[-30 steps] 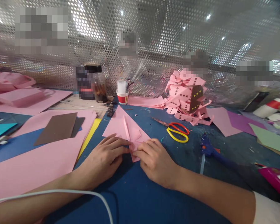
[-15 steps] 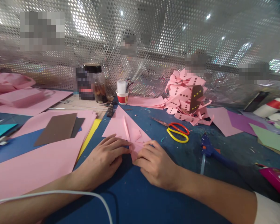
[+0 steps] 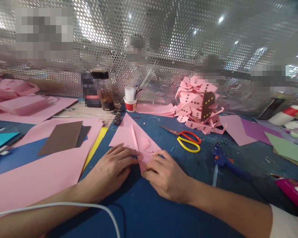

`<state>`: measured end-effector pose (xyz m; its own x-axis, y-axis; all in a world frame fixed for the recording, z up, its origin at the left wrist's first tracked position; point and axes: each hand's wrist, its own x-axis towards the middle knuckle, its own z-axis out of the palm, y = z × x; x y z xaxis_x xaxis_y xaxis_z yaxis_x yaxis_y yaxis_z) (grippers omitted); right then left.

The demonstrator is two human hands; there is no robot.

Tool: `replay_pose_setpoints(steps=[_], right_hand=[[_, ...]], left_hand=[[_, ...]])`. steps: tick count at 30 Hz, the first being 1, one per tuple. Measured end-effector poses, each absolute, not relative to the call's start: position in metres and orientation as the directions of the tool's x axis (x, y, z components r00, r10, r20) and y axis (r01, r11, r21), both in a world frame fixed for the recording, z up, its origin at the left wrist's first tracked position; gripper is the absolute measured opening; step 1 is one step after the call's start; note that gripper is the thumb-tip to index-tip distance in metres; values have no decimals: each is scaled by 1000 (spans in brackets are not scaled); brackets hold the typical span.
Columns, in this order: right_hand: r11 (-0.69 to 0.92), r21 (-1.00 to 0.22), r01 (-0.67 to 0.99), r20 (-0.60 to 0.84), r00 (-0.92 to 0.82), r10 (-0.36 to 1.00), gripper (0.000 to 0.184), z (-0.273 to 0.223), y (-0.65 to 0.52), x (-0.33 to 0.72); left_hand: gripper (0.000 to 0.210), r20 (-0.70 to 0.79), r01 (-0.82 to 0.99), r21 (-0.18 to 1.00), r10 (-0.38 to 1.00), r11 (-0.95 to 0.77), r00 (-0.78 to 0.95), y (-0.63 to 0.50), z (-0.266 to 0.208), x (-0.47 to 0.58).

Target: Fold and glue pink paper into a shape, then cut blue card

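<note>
A folded piece of pink paper (image 3: 127, 132) lies flat on the blue table, one corner pointing away from me, with a raised narrow fold and a small flap on top. My left hand (image 3: 114, 168) rests at its left side, fingers curled and fingertips pressing the paper near the fold. At the lower right edge, my right hand (image 3: 165, 175) pinches the paper between thumb and fingers. The near tip of the paper shows between the two hands. Right of the paper lie scissors (image 3: 190, 142) with red and yellow handles, blades partly open.
A blue glue gun (image 3: 221, 157) lies at right. Pink sheets (image 3: 44, 178), with brown card (image 3: 62, 137) on top, spread at left. A dotted pink paper model (image 3: 196, 102), a paper cup (image 3: 130, 104) and a lidded jar (image 3: 106, 96) stand before the perforated metal screen. A white cable (image 3: 72, 204) crosses my left forearm.
Both hands keep nearly the same place and hold on the pink paper. The view has shifted very slightly; otherwise nothing visibly moves.
</note>
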<state>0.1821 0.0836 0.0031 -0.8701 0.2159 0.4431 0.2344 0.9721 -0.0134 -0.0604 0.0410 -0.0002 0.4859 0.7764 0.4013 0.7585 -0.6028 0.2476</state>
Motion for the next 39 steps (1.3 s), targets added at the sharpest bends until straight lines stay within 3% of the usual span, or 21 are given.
replay_pose_setpoints(steps=[6,13,21,33,39], right_hand=[[972,120,200,393,-909,139,21,6,80,181],[964,12,265,452,-862,231,20,4,82,182],[963,6,271,494,-838,232,17,1,84,184],[933,171,318,484,-852,202,21,5,88,190],[928,187,323,479,-855,200,23,7,88,192]], left_hand=[[42,397,759,251,779,-601,485,41,-1,-61],[40,402,762,242,777,-601,485,41,0,-61],[42,399,762,238,776,-602,488,41,0,-61],[44,387,767,233,781,-597,490,41,2,-59],[44,387,767,239,783,-595,487,40,3,-59]])
